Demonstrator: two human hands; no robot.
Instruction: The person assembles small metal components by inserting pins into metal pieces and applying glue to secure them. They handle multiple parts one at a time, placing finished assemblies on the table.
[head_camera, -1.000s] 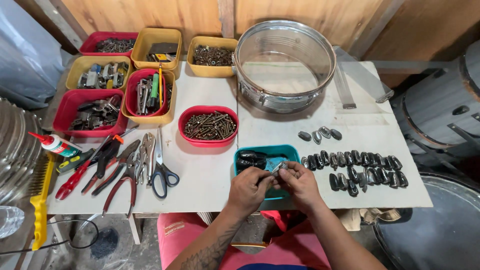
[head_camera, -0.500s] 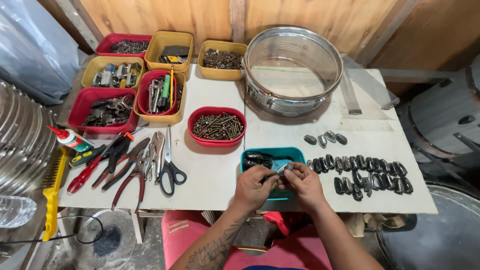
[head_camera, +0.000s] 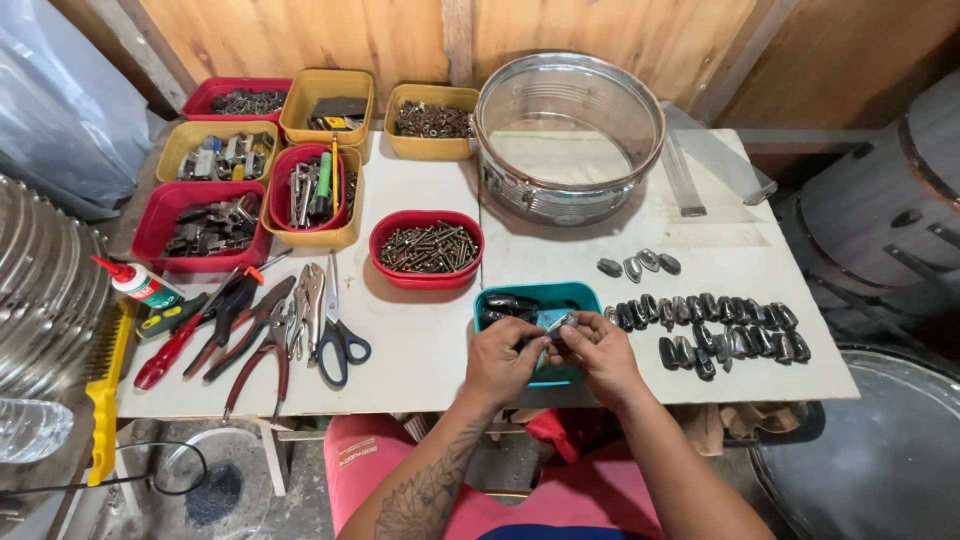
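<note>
My left hand (head_camera: 503, 358) and my right hand (head_camera: 603, 356) meet over the front of a teal tray (head_camera: 540, 296) near the table's front edge. Together they pinch a small shiny metal lug (head_camera: 560, 324) between the fingertips. Dark metal parts lie inside the tray behind my fingers. To the right, rows of several dark and chrome lugs (head_camera: 712, 322) lie on the white table (head_camera: 420, 340), with a few more lugs (head_camera: 638, 264) above them. A chrome drum shell (head_camera: 568, 135) stands at the back.
A red tray of screws (head_camera: 427, 247) sits just behind the teal one. Yellow and red bins (head_camera: 262, 170) of hardware fill the back left. Pliers and scissors (head_camera: 338, 325) lie at the left front beside a glue bottle (head_camera: 138, 284). Metal drums (head_camera: 885, 215) stand right.
The view has shifted slightly so the table sits lower in frame. My hands stay over the teal tray, fingers still working the small metal lug.
</note>
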